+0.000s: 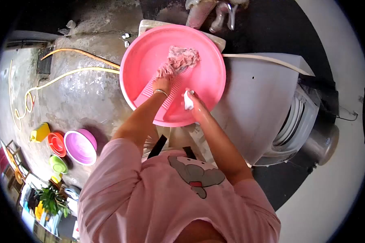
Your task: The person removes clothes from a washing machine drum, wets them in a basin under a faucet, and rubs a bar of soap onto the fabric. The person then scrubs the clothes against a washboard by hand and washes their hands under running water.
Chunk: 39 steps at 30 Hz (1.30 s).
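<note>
A large round pink basin point(140, 52) has a ribbed pink washboard point(170, 97) slanting inside it. Crumpled pinkish wet cloth point(182, 58) lies over the washboard's upper part. My left hand point(162, 84), with a bracelet at the wrist, is closed on the near end of this cloth, its fingers partly hidden by the folds. At the basin's lower right, my right hand point(196, 106) has its fingers round a small white piece point(188, 100) that looks like soap, apart from the cloth.
Hoses point(75, 71) run over the wet floor at the left. Purple point(81, 146), red point(56, 144) and green point(59, 164) basins stand lower left near a yellow container point(40, 132). A grey washing machine point(251, 109) is close at the right.
</note>
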Motion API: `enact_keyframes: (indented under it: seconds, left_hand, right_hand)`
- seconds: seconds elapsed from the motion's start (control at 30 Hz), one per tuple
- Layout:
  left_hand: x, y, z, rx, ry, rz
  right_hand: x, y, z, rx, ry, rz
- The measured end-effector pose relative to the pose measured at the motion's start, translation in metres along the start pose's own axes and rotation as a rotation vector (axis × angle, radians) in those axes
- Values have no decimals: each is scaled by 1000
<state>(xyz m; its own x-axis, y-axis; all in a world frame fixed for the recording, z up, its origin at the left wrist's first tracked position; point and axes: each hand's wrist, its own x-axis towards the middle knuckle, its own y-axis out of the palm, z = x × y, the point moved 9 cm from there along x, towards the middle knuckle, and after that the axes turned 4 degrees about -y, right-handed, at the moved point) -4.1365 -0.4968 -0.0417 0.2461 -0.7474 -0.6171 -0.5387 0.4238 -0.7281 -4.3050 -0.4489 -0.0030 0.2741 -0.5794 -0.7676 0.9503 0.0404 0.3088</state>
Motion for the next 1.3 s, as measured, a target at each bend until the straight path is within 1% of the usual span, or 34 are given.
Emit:
enact_keyframes:
  seconds: [0.03,0.07,0.1,0.13,0.17,0.2,0.23,0.27,0.33,0.37,0.4,0.43,0.47,0.5,0.57,0.6,0.63,0.67,0.7,0.73,0.77,0.83,0.87,0.93,1.03,1.07,1.1,1.17,1.23,1.27,1.3]
  left_hand:
    - [3,4,10,-165,-26,85]
    - [8,17,20,-421,6,114]
    - [17,38,29,-767,83,130]
    - [15,52,35,-1085,126,184]
    - [6,61,41,-1297,127,251]
    - [-20,27,34,-1363,31,358]
    - [-38,11,32,-1426,-68,464]
    - [-42,21,41,-1468,-133,480]
    - [-42,36,59,-1554,-259,498]
    - [-42,37,57,-1481,-196,590]
    - [-41,37,58,-1406,-136,679]
    - [-41,36,60,-1329,-75,761]
    - [-25,34,60,-1026,210,645]
    - [-12,31,60,-725,442,458]
    - [3,18,55,-586,319,435]
    - [6,0,47,-783,230,351]
    - [15,5,41,-1124,276,344]
    - [37,34,37,-1170,312,391]
    - [41,45,31,-1182,339,420]
    - [45,55,24,-1193,367,450]
    - [32,47,12,-1170,386,463]
    - [-2,23,-14,-1122,429,487]
    - [-22,4,-30,-1095,451,498]
    - [-58,-34,-55,-1489,326,582]
    - [-87,-64,-82,-1785,414,869]
    - [-94,-72,-88,-1882,432,959]
    - [-101,-80,-95,-1972,445,1054]
    - [-131,-116,-120,-2021,515,1041]
    - [-133,-98,-113,-2147,664,895]
    - [-139,-75,-118,-2408,855,853]
    - [-149,-87,-114,-2253,517,808]
  right_hand:
    - [12,-1,-9,33,30,-67]
    - [24,2,-14,70,55,-131]
    - [38,4,-17,110,72,-190]
    - [52,15,-22,230,56,-120]
    - [62,26,-24,311,44,-69]
    - [71,37,-26,388,29,-20]
    - [74,51,-25,462,9,28]
    - [72,58,-21,490,-24,-40]
    - [71,57,-27,457,-42,-49]
    - [71,54,-30,436,-52,-51]
    - [69,52,-33,372,-37,5]
    - [57,53,-21,255,-49,6]
    - [36,61,2,137,-61,9]
    - [21,68,20,20,-71,11]
    - [5,80,39,-134,-157,118]
    - [-2,84,47,-210,-200,169]
    - [-14,95,54,-299,-199,204]
    - [-27,110,61,-387,-199,239]
    - [-36,121,61,-477,-198,274]
    - [-46,134,72,-668,-503,330]
    - [-66,156,90,-796,-723,323]
    - [-90,177,90,-1013,-581,371]
    - [-96,177,84,-1018,-550,393]
    - [-107,174,74,-1024,-495,436]
    - [-140,172,85,-1018,-678,443]
    - [-155,167,96,-993,-725,392]
    - [-164,156,114,-971,-784,266]
    - [-178,136,152,-916,-899,21]
    - [-188,123,193,-930,-1032,-299]
    - [-183,135,193,-1058,-1101,-298]
    - [-171,148,183,-1248,-1230,-277]
